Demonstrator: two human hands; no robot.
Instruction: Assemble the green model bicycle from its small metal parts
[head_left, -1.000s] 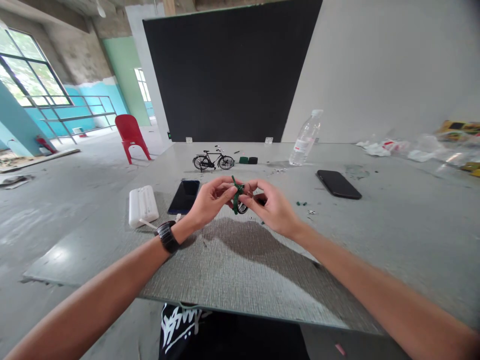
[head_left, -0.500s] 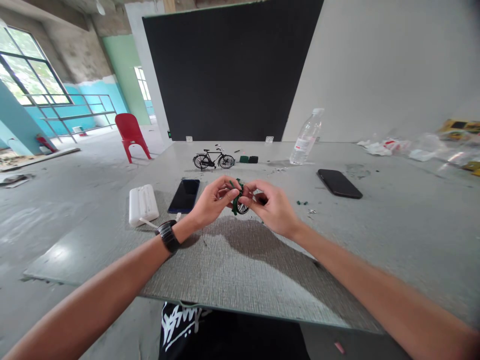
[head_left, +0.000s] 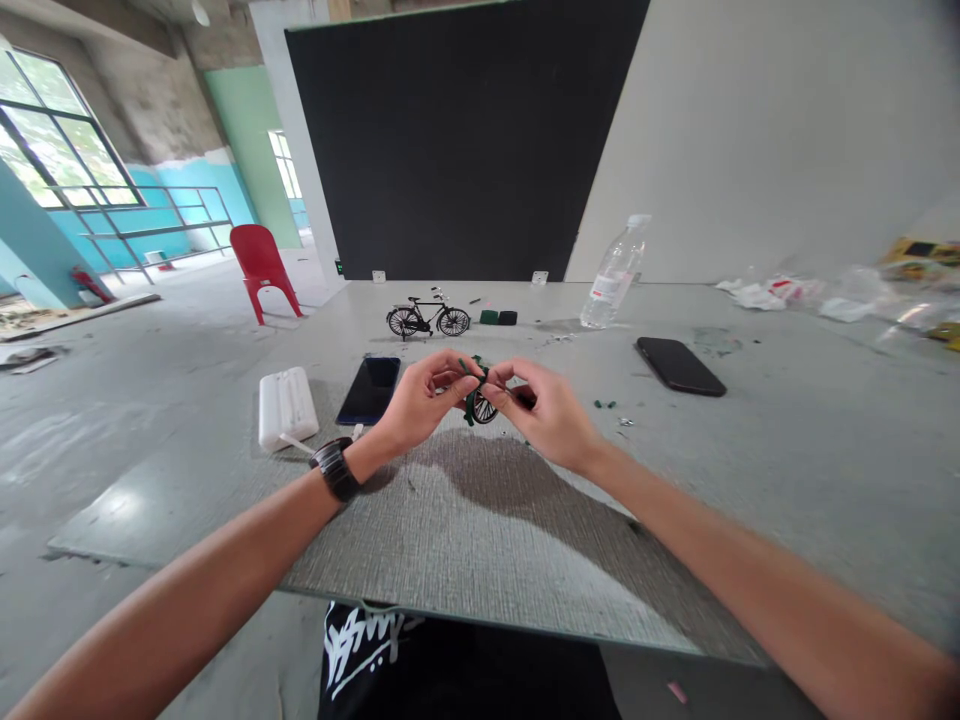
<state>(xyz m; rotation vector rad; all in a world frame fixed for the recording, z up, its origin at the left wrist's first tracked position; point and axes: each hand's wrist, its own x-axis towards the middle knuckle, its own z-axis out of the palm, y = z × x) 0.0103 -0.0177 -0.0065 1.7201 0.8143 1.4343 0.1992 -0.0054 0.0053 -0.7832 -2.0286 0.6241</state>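
Between my two hands, above the table, is a small green model bicycle with a black spoked wheel facing down. My left hand grips its green frame from the left, thumb against fingers. From the right, my right hand pinches a part of it near the top of the wheel; the fingers hide most of the model. A finished-looking black model bicycle stands upright farther back on the table. Beside that lie a dark green block and a black block.
A white power bank with a cable and a dark phone lie left of my hands. To the right are another phone, small green pieces, metal bits, a plastic bottle and crumpled plastic bags.
Both hands stay almost in place around the green model bicycle. My right fingertips have shifted slightly up along it, leaving more of the wheel showing.
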